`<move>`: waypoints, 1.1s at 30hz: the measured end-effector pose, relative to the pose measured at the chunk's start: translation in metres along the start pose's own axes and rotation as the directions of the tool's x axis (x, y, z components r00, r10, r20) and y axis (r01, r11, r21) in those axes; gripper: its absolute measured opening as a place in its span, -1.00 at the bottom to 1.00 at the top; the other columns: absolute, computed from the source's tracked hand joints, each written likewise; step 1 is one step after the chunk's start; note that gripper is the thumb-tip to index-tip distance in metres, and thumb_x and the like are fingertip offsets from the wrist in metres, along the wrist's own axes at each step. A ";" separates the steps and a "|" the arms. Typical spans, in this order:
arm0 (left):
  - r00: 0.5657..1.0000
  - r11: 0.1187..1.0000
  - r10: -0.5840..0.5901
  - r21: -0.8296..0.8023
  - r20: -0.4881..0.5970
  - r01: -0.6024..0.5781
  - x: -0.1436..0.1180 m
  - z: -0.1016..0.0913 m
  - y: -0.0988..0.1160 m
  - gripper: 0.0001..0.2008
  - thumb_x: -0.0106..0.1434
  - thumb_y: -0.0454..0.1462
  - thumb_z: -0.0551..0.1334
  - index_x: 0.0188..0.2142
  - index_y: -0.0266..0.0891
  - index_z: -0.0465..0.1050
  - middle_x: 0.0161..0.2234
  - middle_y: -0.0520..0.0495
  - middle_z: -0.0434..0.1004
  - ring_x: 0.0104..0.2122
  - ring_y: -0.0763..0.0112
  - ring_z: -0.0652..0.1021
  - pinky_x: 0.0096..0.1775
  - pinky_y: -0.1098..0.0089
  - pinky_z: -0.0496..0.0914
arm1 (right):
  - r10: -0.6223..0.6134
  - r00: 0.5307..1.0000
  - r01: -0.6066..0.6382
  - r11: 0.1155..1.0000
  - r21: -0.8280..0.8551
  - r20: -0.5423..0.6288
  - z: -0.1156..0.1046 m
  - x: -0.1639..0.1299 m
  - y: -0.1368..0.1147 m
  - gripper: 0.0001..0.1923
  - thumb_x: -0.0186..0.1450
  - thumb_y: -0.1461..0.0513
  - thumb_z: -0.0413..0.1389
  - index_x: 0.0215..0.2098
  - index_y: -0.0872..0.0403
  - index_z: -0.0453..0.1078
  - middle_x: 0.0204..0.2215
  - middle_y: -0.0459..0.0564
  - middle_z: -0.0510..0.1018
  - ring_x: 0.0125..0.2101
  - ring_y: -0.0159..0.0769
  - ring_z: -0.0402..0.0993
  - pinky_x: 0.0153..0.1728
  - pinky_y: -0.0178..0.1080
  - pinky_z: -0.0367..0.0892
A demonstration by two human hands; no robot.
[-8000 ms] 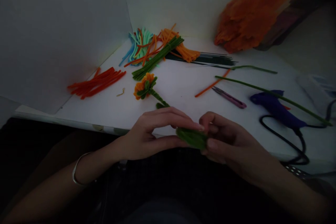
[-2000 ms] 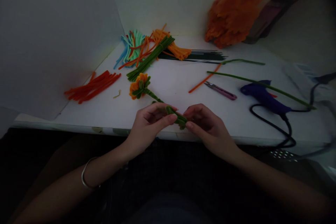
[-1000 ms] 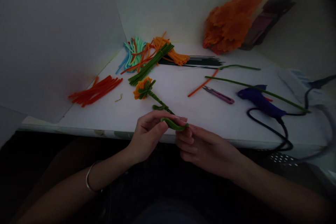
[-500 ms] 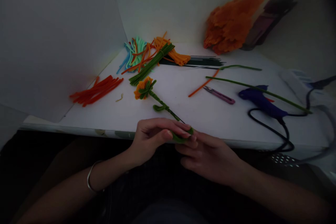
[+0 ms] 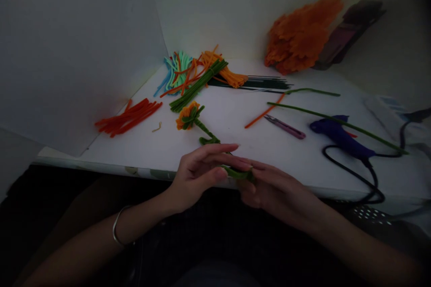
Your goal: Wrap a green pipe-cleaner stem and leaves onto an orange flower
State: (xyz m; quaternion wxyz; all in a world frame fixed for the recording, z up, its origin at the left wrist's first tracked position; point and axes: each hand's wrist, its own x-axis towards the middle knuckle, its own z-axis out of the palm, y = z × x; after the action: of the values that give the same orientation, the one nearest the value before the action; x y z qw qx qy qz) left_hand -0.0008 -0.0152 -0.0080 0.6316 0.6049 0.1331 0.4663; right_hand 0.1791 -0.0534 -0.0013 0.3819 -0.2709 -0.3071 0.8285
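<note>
An orange pipe-cleaner flower [image 5: 183,122] with a green-wrapped stem lies at the table's front, its lower stem running under my fingers. My left hand [image 5: 198,175], with a bangle on the wrist, closes thumb and fingers on a green pipe cleaner [image 5: 238,173] bent into a loop. Its index finger is lifted and straight. From the other side, my right hand [image 5: 283,193] pinches the far end of the same pipe cleaner. Fingers hide where the stem ends and whether it joins the green loop.
Red pipe cleaners [image 5: 129,117] lie left; a green bundle [image 5: 198,85] crosses an orange one [image 5: 235,78] behind. Pink thread snips [image 5: 286,126], a loose green pipe cleaner [image 5: 319,115] and a corded blue glue gun [image 5: 343,136] lie right. Orange flowers [image 5: 296,38] stand at the back.
The left index finger has lifted and straightened. My right hand has shifted slightly right with the end of the green pipe cleaner. The whole view has moved a little.
</note>
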 end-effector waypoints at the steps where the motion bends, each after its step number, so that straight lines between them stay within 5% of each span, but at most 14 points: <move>1: 1.000 1.000 0.006 0.007 0.001 -0.006 0.000 -0.001 0.000 -0.68 0.25 -0.21 0.13 0.01 -0.15 0.32 -0.22 -0.09 0.56 -0.10 0.26 0.50 0.01 0.19 0.32 | -0.052 0.998 0.048 0.993 -0.109 -0.027 0.000 -0.001 -0.003 -0.84 0.28 0.18 0.00 -0.25 0.08 0.34 -0.53 -0.13 0.28 -0.53 -0.50 0.19 -0.49 -0.39 0.12; 4: 0.999 0.999 0.026 0.025 0.047 -0.027 0.002 -0.005 0.002 -0.66 0.26 -0.22 0.13 0.04 -0.17 0.28 -0.19 -0.12 0.54 -0.08 0.23 0.49 0.02 0.17 0.30 | -0.181 0.981 0.124 0.871 -0.475 -0.076 -0.001 -0.007 -0.012 -0.84 0.29 0.17 0.02 -0.32 0.09 0.36 -0.55 -0.12 0.33 -0.52 -0.48 0.21 -0.46 -0.37 0.14; 7: 0.995 0.986 0.059 0.152 0.077 -0.070 0.005 -0.014 0.008 -0.62 0.23 -0.19 0.15 0.03 -0.20 0.26 -0.23 -0.14 0.52 -0.16 0.26 0.50 -0.06 0.20 0.34 | -0.273 0.956 0.133 0.729 -0.671 -0.107 -0.004 -0.011 -0.022 -0.80 0.30 0.16 0.00 -0.41 0.09 0.34 -0.57 -0.12 0.34 -0.53 -0.46 0.22 -0.47 -0.36 0.14; 13: 0.963 0.856 0.179 0.515 -0.204 -0.050 0.017 -0.036 0.017 -0.85 0.18 -0.34 0.20 -0.22 -0.20 0.37 -0.53 0.08 0.32 -0.52 0.57 0.36 -0.44 0.50 0.29 | -0.528 0.839 0.325 0.683 -0.654 -0.134 -0.018 -0.010 -0.040 -0.80 0.32 0.18 -0.03 -0.40 0.07 0.34 -0.64 -0.15 0.28 -0.55 -0.46 0.19 -0.44 -0.32 0.11; 33: 0.995 0.715 0.092 0.698 -0.030 -0.045 0.023 -0.051 0.005 -0.86 0.18 -0.29 0.21 -0.25 -0.26 0.36 -0.48 0.04 0.35 -0.48 0.57 0.38 -0.42 0.53 0.28 | -0.519 0.833 0.299 0.714 -0.633 -0.192 -0.035 0.000 -0.042 -0.85 0.29 0.22 0.01 -0.40 0.06 0.37 -0.62 -0.14 0.29 -0.56 -0.46 0.18 -0.47 -0.33 0.10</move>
State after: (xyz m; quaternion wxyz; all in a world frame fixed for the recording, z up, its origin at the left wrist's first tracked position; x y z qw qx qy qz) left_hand -0.0281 0.0339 -0.0062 0.3361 0.7875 0.2957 0.4237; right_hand 0.2221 -0.0208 0.0053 0.5069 -0.4427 -0.5221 0.5239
